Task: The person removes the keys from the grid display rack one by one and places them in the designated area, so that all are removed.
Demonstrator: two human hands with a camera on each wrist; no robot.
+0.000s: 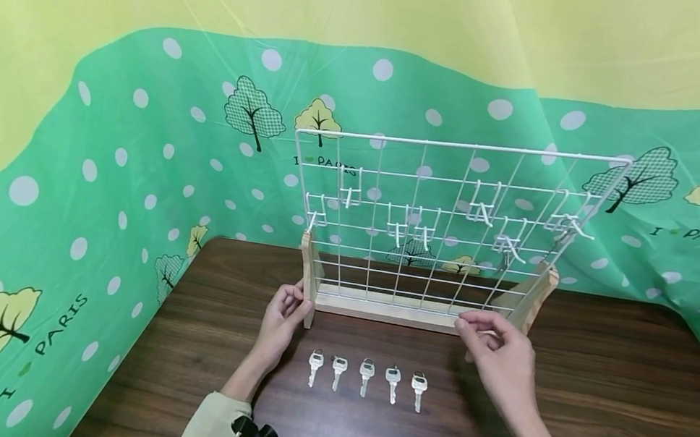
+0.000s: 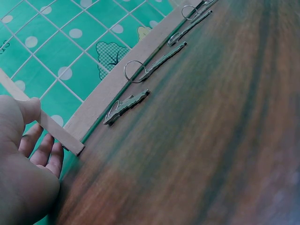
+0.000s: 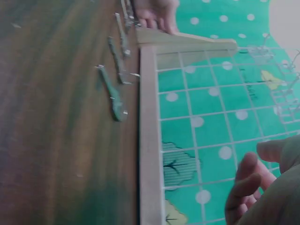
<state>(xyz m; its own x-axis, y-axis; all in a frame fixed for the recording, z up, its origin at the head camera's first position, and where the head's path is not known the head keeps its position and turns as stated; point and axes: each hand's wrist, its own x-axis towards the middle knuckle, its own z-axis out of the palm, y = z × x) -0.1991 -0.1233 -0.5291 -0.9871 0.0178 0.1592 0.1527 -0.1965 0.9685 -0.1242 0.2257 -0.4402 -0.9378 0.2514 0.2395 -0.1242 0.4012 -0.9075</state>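
A white wire grid rack with a wooden base stands upright on the table. My left hand holds the rack's left wooden end piece between thumb and fingers, seen closer in the left wrist view. In front of the base's right half hovers my right hand, its fingers loosely bent; the right wrist view shows nothing between them. Several silver keys with small rings lie in a row on the table between the hands. White hooks sit on the grid, and small metal items, apparently keys, hang from two at the right.
The brown wooden table extends to both sides of the rack. A green and yellow patterned cloth hangs behind and to the left. A black strap with a small device is on the left wrist.
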